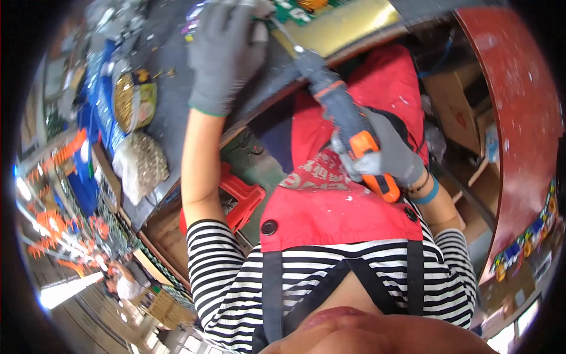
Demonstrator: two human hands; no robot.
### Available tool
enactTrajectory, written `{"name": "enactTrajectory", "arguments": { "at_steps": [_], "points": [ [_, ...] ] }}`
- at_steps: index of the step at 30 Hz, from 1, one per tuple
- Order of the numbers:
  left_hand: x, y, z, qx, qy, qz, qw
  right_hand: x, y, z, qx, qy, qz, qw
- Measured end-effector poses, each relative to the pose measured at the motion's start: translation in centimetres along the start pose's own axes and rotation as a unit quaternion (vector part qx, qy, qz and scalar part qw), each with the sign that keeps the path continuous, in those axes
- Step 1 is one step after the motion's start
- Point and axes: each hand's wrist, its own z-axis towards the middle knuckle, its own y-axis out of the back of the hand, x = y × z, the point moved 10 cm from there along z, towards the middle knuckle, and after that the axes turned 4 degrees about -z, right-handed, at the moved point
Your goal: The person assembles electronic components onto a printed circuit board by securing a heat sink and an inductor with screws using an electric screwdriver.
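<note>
— While tracking the right hand (pixel 389 159): clamped full-fisted round the handle of a grey-and-orange power screwdriver (pixel 354 133), low and centre, over the red apron (pixel 330 206).

— Pointing which way?

— Up and to the left. Runs on a long diagonal away from the fist, narrowing to a thin bit (pixel 286 35) and ending just beside the left hand (pixel 227 53).

— And doing what, over there?

— Reaching far forward in a grey glove, palm down, fingers bent over the dark bench (pixel 171 88), right next to a green circuit board (pixel 295 12). Much nearer the board than the right.

— Closed on anything?

— Cannot tell. Gripping or merely pressing, impossible to say from here. Covers whatever lies beneath, and gets clipped by the top edge as well.

— Bit tip touching the board?

— Hard to make out. Blurs near the glove, with only a sliver of board showing beside a yellow sheet (pixel 348 23).

— Anything else around?

— Bags of small metal parts (pixel 138 165) off left on the bench, a red stool (pixel 242 197) below, cardboard boxes (pixel 454 106) well to the right.
</note>
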Motion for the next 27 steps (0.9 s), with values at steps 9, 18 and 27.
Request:
{"name": "enactTrajectory", "arguments": {
  "at_steps": [9, 18, 27],
  "points": [
    [-2.1, 13.0, -2.3, -0.086, 0.160, 0.340, 0.923, 0.8, 3.6, -3.2, -0.066, 0.059, -0.321, 0.943],
    [8.9, 22.3, -9.8, -0.004, 0.404, 0.402, 0.822, 0.7, 2.8, -2.0, -0.035, 0.026, -0.324, 0.945],
    [1.6, 20.2, -6.3, -0.098, 0.212, 0.410, 0.882, 1.7, 2.8, -3.1, 0.005, 0.009, -0.308, 0.951]
  ]
}}
